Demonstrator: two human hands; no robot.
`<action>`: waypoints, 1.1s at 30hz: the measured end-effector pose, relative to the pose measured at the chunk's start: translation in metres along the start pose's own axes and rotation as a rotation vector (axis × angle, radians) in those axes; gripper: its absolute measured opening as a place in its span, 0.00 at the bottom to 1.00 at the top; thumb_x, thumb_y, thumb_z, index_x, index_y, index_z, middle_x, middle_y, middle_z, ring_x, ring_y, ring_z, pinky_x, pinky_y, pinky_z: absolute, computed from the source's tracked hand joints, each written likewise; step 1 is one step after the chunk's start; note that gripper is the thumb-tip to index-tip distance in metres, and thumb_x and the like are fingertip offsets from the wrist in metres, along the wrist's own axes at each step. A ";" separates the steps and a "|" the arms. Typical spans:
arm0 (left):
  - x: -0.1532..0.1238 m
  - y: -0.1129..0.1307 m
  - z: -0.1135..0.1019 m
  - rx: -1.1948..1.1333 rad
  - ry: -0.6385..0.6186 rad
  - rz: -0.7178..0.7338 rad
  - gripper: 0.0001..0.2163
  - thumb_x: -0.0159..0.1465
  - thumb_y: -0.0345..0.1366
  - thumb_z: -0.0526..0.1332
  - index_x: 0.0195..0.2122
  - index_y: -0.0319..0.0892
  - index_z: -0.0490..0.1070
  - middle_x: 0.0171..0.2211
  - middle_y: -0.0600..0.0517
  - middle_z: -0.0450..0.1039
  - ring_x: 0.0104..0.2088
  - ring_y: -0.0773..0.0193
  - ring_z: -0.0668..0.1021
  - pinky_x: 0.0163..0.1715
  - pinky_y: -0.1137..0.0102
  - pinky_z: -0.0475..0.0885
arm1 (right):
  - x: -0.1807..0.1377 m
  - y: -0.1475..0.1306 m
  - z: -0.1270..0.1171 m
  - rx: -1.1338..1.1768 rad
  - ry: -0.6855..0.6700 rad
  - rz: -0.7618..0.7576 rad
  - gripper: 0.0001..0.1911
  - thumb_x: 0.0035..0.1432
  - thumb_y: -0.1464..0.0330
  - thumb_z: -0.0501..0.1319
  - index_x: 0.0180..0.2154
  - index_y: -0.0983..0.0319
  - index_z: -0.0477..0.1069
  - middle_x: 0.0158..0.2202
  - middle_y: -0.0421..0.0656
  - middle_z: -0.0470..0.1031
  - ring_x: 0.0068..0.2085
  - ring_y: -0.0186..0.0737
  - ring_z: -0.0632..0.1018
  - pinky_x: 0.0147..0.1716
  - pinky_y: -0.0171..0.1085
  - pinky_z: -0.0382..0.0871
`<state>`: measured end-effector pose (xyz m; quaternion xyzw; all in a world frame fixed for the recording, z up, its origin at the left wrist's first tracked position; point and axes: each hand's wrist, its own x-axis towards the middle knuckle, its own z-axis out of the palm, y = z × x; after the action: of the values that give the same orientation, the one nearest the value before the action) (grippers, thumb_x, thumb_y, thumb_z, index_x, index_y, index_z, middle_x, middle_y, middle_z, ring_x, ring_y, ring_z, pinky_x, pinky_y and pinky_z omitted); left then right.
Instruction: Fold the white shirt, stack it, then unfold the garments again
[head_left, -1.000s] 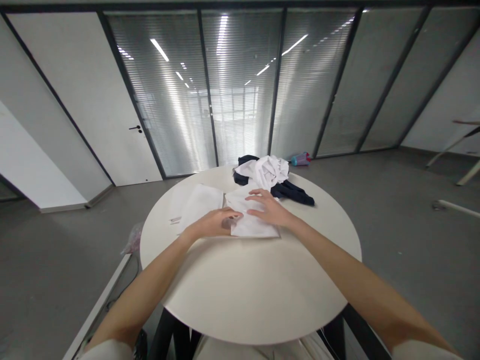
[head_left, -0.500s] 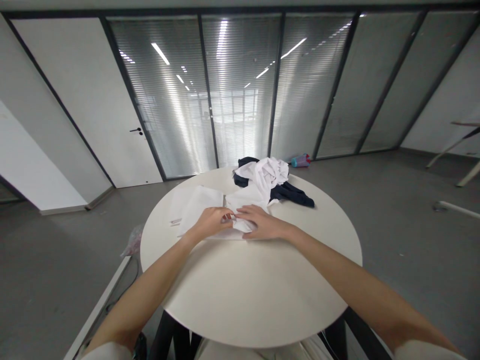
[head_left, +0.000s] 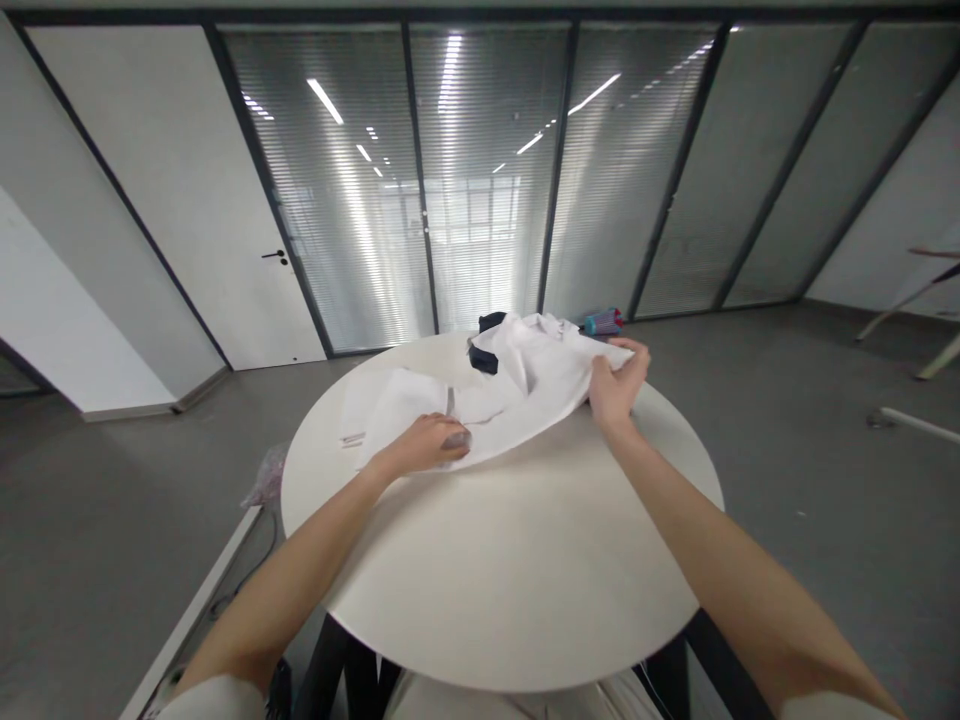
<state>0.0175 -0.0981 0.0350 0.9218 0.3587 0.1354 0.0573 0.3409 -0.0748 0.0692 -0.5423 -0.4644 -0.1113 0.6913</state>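
Observation:
A white garment (head_left: 536, 385) lies spread across the far half of a round white table (head_left: 510, 560). My left hand (head_left: 427, 443) presses down on the garment's near left corner, fingers closed over its edge. My right hand (head_left: 619, 385) grips the garment's right edge, which is stretched out over a dark navy cloth (head_left: 487, 355); only a small part of that cloth shows. A folded white garment (head_left: 390, 405) rests flat to the left of my left hand.
A teal and pink bottle (head_left: 602, 321) lies on the grey floor beyond the table. Glass partitions with blinds stand behind. A white door is at the left. Table legs show at the far right. A plastic bag (head_left: 262, 480) lies on the floor at the left.
My right hand has taken the white garment's edge and pulled it out to the right, opening the folded cloth over the dark one. My left hand stayed in place.

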 end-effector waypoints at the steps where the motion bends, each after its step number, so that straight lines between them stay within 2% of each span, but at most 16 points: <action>1: 0.000 -0.001 0.001 -0.008 -0.001 0.009 0.12 0.67 0.43 0.60 0.49 0.49 0.77 0.51 0.49 0.77 0.52 0.55 0.77 0.56 0.63 0.66 | 0.002 -0.002 -0.003 -0.102 0.062 -0.057 0.13 0.54 0.68 0.53 0.42 0.62 0.67 0.43 0.51 0.69 0.45 0.50 0.71 0.46 0.49 0.67; 3: 0.000 -0.001 0.001 -0.021 -0.008 0.025 0.12 0.67 0.41 0.59 0.48 0.50 0.77 0.51 0.50 0.78 0.52 0.55 0.77 0.56 0.63 0.66 | 0.001 -0.013 -0.011 -0.248 0.081 -0.160 0.12 0.52 0.71 0.54 0.40 0.62 0.69 0.46 0.53 0.68 0.48 0.53 0.70 0.48 0.51 0.64; 8: 0.001 0.004 -0.002 0.066 -0.016 -0.051 0.10 0.68 0.36 0.57 0.44 0.47 0.78 0.52 0.47 0.77 0.54 0.52 0.76 0.56 0.59 0.67 | -0.014 -0.049 -0.021 -0.355 -0.157 -0.353 0.09 0.57 0.73 0.55 0.33 0.59 0.74 0.44 0.51 0.70 0.49 0.55 0.68 0.50 0.55 0.58; 12: 0.001 0.008 -0.004 0.105 -0.018 -0.149 0.09 0.66 0.37 0.59 0.43 0.47 0.78 0.55 0.46 0.76 0.60 0.48 0.71 0.59 0.54 0.64 | -0.015 -0.046 -0.023 -0.412 -0.358 -0.484 0.12 0.59 0.75 0.56 0.33 0.58 0.78 0.43 0.48 0.73 0.49 0.53 0.67 0.54 0.58 0.54; 14: 0.001 0.008 -0.003 0.097 -0.027 -0.165 0.09 0.66 0.38 0.60 0.44 0.47 0.78 0.56 0.47 0.75 0.63 0.47 0.68 0.61 0.52 0.63 | -0.011 -0.037 -0.024 -0.490 -0.397 -0.490 0.13 0.58 0.76 0.56 0.33 0.59 0.79 0.45 0.49 0.72 0.51 0.54 0.65 0.56 0.60 0.52; 16: 0.000 0.008 -0.002 0.092 -0.027 -0.169 0.10 0.66 0.39 0.60 0.45 0.46 0.78 0.58 0.46 0.73 0.64 0.45 0.66 0.62 0.50 0.61 | -0.007 -0.032 -0.026 -0.559 -0.370 -0.458 0.15 0.59 0.77 0.55 0.35 0.60 0.80 0.49 0.50 0.70 0.53 0.55 0.64 0.58 0.64 0.49; 18: 0.000 0.008 -0.001 0.104 -0.024 -0.162 0.10 0.66 0.39 0.60 0.45 0.45 0.78 0.60 0.45 0.71 0.65 0.44 0.65 0.62 0.49 0.61 | -0.006 -0.033 -0.026 -0.566 -0.320 -0.430 0.17 0.59 0.78 0.54 0.42 0.61 0.80 0.55 0.53 0.67 0.56 0.57 0.62 0.60 0.65 0.48; 21: -0.002 0.008 -0.001 0.158 -0.020 -0.154 0.11 0.66 0.41 0.60 0.45 0.45 0.78 0.61 0.44 0.68 0.64 0.45 0.66 0.61 0.50 0.63 | -0.010 -0.043 -0.023 -0.454 -0.347 -0.493 0.22 0.61 0.78 0.54 0.53 0.60 0.76 0.58 0.54 0.65 0.58 0.58 0.63 0.59 0.61 0.54; 22: -0.002 0.008 -0.002 0.181 -0.012 -0.161 0.12 0.66 0.41 0.60 0.46 0.44 0.78 0.62 0.43 0.67 0.64 0.45 0.66 0.61 0.51 0.64 | -0.013 -0.046 -0.021 -0.389 -0.414 -0.548 0.22 0.62 0.77 0.54 0.54 0.59 0.75 0.57 0.53 0.67 0.57 0.57 0.65 0.57 0.58 0.58; 24: -0.003 0.006 -0.002 0.228 0.015 -0.192 0.14 0.66 0.44 0.60 0.46 0.43 0.78 0.62 0.41 0.65 0.63 0.45 0.67 0.61 0.51 0.63 | -0.020 -0.049 -0.017 -0.237 -0.638 -0.689 0.20 0.65 0.73 0.54 0.55 0.57 0.74 0.53 0.51 0.70 0.54 0.52 0.69 0.54 0.51 0.64; 26: -0.003 0.003 -0.001 0.263 0.026 -0.226 0.15 0.66 0.46 0.60 0.45 0.41 0.78 0.62 0.40 0.65 0.62 0.44 0.67 0.61 0.51 0.63 | -0.027 -0.048 -0.012 -0.130 -0.851 -0.794 0.19 0.67 0.69 0.55 0.57 0.57 0.72 0.52 0.50 0.71 0.54 0.50 0.71 0.54 0.49 0.65; 27: -0.003 0.001 0.000 0.274 0.022 -0.232 0.16 0.66 0.47 0.60 0.44 0.41 0.78 0.61 0.40 0.66 0.62 0.44 0.68 0.61 0.51 0.62 | -0.030 -0.047 -0.011 -0.117 -0.910 -0.814 0.19 0.67 0.67 0.56 0.58 0.57 0.71 0.54 0.50 0.71 0.54 0.50 0.70 0.55 0.49 0.65; 29: -0.001 -0.001 0.003 0.287 0.009 -0.232 0.16 0.67 0.47 0.59 0.46 0.42 0.77 0.60 0.41 0.68 0.61 0.44 0.68 0.61 0.51 0.62 | -0.034 -0.047 -0.010 -0.169 -0.915 -0.794 0.21 0.67 0.63 0.58 0.60 0.58 0.69 0.57 0.51 0.69 0.57 0.53 0.68 0.57 0.51 0.62; 31: 0.000 -0.002 0.004 0.292 0.008 -0.237 0.17 0.67 0.47 0.59 0.49 0.42 0.76 0.60 0.42 0.69 0.61 0.44 0.69 0.61 0.50 0.62 | -0.035 -0.048 -0.011 -0.259 -0.846 -0.743 0.24 0.64 0.60 0.62 0.59 0.58 0.70 0.58 0.52 0.68 0.58 0.58 0.66 0.57 0.54 0.61; 33: 0.000 -0.001 0.005 0.284 0.026 -0.247 0.19 0.66 0.47 0.60 0.52 0.41 0.74 0.61 0.43 0.69 0.62 0.44 0.68 0.61 0.50 0.62 | -0.032 -0.047 -0.011 -0.324 -0.792 -0.688 0.21 0.61 0.61 0.64 0.55 0.59 0.73 0.56 0.53 0.68 0.57 0.60 0.67 0.55 0.54 0.62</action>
<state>0.0188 -0.0974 0.0300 0.8679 0.4852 0.0872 -0.0619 0.2984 -0.1139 0.0756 -0.4592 -0.8166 -0.1884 0.2948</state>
